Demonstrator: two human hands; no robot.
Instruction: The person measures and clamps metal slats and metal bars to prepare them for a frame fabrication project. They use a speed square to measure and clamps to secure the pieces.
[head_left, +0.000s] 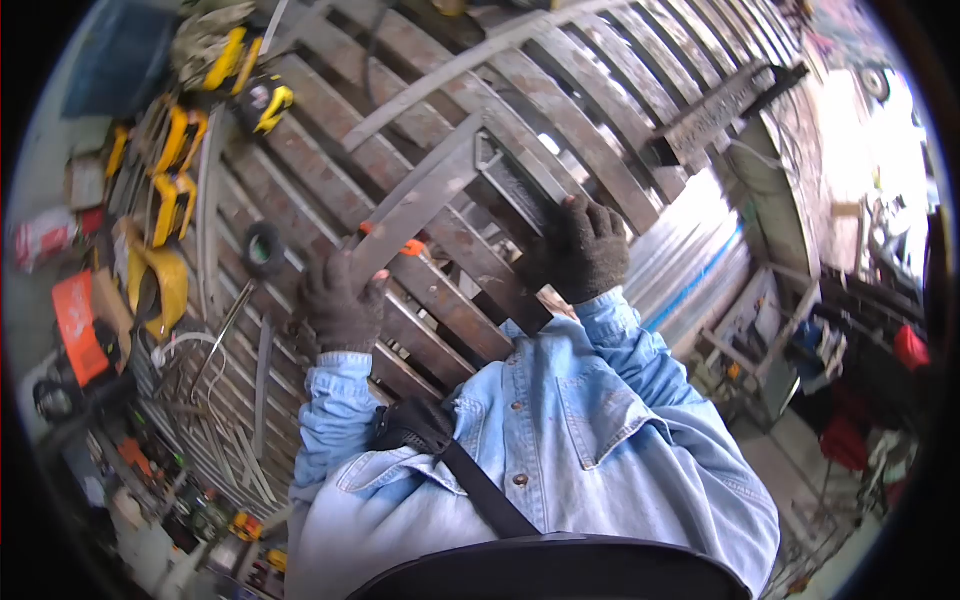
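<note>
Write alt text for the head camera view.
The left gloved hand holds the near end of a flat metal bar over a slatted metal bench, while the right gloved hand is farther right. The wearer has a denim shirt; a yellow-and-black tape measure lies at the upper left.

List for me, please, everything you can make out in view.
slatted bench: one, rusty grey-brown, centre
angled metal frame: one, grey, between the hands
orange object: one, orange, beside the left hand
long flat strip: one, grey, upper bench
tape measure: one, yellow-black, bench's upper left
round roll: one, black, left of the left hand
metal block: one, grey, upper right
yellow-black tools: several, left
small clutter: uncountable, mixed colours, lower left
denim shirt: one, blue, bottom
left hand: one, dark glove, centre-left
right hand: one, dark glove, centre-right
</note>
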